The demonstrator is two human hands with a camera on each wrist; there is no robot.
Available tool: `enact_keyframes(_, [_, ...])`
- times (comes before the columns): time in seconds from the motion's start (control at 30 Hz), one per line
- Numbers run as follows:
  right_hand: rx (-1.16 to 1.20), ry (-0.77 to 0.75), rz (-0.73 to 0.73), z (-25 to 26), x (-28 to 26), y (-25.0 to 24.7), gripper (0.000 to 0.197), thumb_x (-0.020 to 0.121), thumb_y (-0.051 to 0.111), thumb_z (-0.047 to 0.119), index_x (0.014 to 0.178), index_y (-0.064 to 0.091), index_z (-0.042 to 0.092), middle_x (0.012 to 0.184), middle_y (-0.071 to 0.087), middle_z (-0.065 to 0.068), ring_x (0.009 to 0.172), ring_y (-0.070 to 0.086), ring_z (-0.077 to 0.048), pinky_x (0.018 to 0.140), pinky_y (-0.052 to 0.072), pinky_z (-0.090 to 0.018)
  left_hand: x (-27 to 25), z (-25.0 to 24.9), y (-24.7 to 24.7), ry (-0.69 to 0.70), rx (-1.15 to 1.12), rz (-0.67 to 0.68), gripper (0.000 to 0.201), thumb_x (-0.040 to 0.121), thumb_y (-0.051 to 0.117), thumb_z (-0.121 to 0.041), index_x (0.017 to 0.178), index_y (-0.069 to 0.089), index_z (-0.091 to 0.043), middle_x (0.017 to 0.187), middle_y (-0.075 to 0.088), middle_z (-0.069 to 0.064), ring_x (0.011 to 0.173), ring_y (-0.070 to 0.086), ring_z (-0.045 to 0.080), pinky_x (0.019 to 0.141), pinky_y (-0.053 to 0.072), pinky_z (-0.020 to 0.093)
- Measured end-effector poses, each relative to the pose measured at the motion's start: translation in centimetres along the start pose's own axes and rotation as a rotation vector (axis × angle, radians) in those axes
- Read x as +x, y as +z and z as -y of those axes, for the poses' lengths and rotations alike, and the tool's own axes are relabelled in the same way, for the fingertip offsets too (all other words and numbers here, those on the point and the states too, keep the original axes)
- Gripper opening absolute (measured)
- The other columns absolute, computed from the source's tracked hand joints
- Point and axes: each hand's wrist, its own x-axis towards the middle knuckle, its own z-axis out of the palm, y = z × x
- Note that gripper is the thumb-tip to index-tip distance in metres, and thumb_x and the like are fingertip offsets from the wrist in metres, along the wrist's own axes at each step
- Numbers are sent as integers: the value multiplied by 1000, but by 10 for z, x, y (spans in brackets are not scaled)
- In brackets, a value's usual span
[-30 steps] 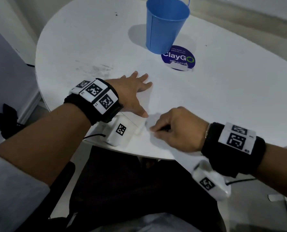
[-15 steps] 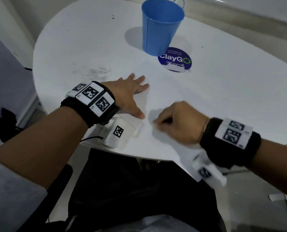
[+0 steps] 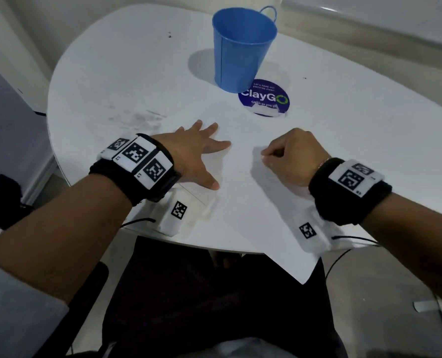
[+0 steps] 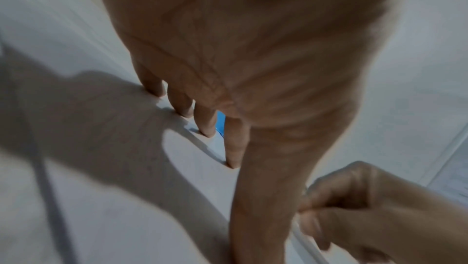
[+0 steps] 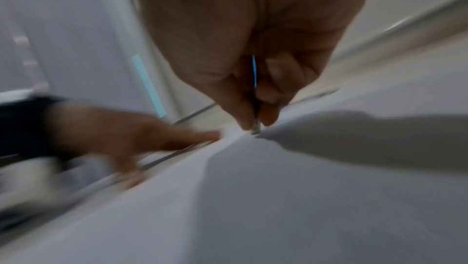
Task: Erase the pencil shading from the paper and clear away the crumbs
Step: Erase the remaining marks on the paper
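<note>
The paper point(image 3: 243, 202) lies on the table point(image 3: 116, 81), its near corner hanging over the edge. My left hand point(image 3: 196, 156) presses it flat with spread fingers; my right hand point(image 3: 289, 158), just beside, pinches a small eraser point(image 5: 256, 126) onto the sheet. Farther away stands a blue bucket point(image 3: 243, 50).

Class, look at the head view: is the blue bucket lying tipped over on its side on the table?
No. The blue bucket stands upright on the white table, open mouth up, beyond both hands.
</note>
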Motion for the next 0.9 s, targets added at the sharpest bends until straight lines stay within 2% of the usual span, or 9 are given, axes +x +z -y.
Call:
enact_keyframes(0.1, [-55, -237, 340, 24, -27, 16, 14, 87, 69, 18, 94, 80, 22, 92, 75, 13, 84, 66, -3, 83, 50, -18, -2, -1, -1, -8, 5, 5, 98, 83, 75, -55, 154, 7, -59, 164, -19, -22, 154, -18, 18, 124, 2, 45])
enact_keyframes(0.13, [-70, -243, 345, 25, -23, 13, 14, 87, 68, 17, 94, 80, 22, 91, 75, 13, 83, 65, -2, 84, 50, -19, -1, -1, -2, -7, 6, 5, 99, 82, 75, -55, 153, 7, -59, 165, -19, -21, 154, -18, 19, 124, 2, 46])
enact_keyframes(0.27, [-34, -39, -36, 10, 14, 0, 17, 85, 63, 10, 87, 79, 13, 87, 76, 2, 82, 66, -13, 79, 48, -22, 1, 1, -2, 8, 22, 18, 98, 83, 74, -56, 154, 6, -58, 164, -20, -21, 153, -21, 18, 126, -1, 47])
enact_keyframes(0.4, [-43, -266, 366, 28, -16, 17, 13, 87, 69, 17, 91, 80, 23, 85, 73, 18, 77, 63, 2, 79, 50, -16, 5, 5, 0, 5, 18, 21, 100, 81, 75, -58, 153, 6, -60, 163, -21, -23, 153, -22, 18, 126, -1, 48])
enact_keyframes(0.53, [-9, 18, -52, 7, 25, -3, 13, 87, 67, 16, 87, 79, 18, 81, 71, 9, 82, 66, -11, 81, 52, -24, 7, 5, 0, 9, 35, 26, 100, 81, 74, -59, 152, 5, -61, 164, -21, -22, 153, -22, 19, 126, 1, 50])
enact_keyframes(0.57, [-22, -8, -43, 11, 22, 0, 13, 87, 66, 16, 87, 79, 18, 83, 73, 7, 84, 67, -13, 80, 52, -24, 6, 5, 0, 9, 28, 24, 99, 81, 74, -59, 152, 5, -61, 164, -21, -22, 153, -21, 19, 126, 0, 49])
enact_keyframes(0.7, [-90, -314, 438, 37, -21, 17, 14, 87, 69, 18, 93, 80, 23, 89, 74, 16, 74, 63, 1, 78, 50, -15, 9, 9, 1, 34, 33, 31, 100, 79, 73, -64, 151, 4, -62, 162, -22, -24, 152, -23, 18, 126, -1, 50])
enact_keyframes(0.83, [-130, -42, -4, 15, 28, -4, 16, 85, 63, 12, 86, 79, 12, 86, 76, 0, 83, 67, -17, 81, 54, -29, 8, 7, 0, 46, 92, 34, 79, 97, 54, -55, 154, 0, -56, 163, -25, -19, 151, -25, 17, 126, -6, 44])
enact_keyframes(0.9, [-146, -144, 35, 23, 15, 6, 17, 84, 62, 12, 86, 79, 13, 86, 76, 1, 83, 68, -18, 80, 53, -29, 11, 6, -2, 63, 98, 31, 67, 105, 44, -45, 155, 1, -53, 165, -24, -14, 151, -26, 18, 126, -6, 44])
